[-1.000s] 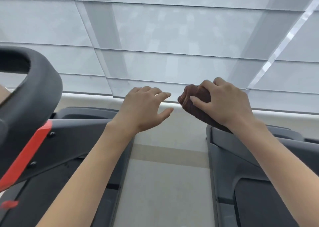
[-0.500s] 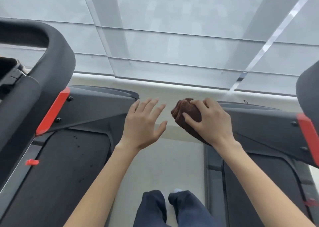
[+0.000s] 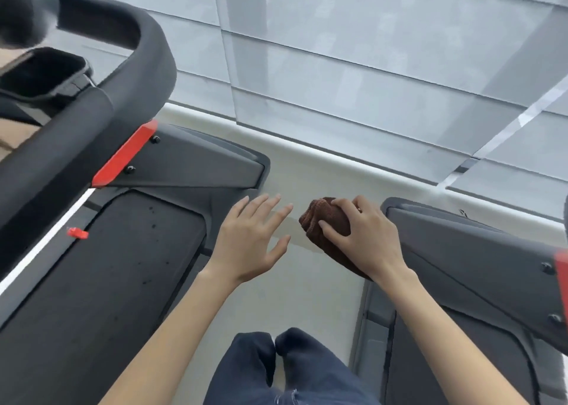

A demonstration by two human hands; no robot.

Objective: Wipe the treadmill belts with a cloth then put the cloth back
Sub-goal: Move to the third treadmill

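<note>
At far left, the left treadmill belt lies flat under a black handrail with a red trim piece, its surface marked with small dark specks. The left hand hovers over the pale floor between the machines, fingers spread and holding nothing. Just beside it, the right hand grips a folded brown cloth, held in the air near the front cover of the right treadmill.
</note>
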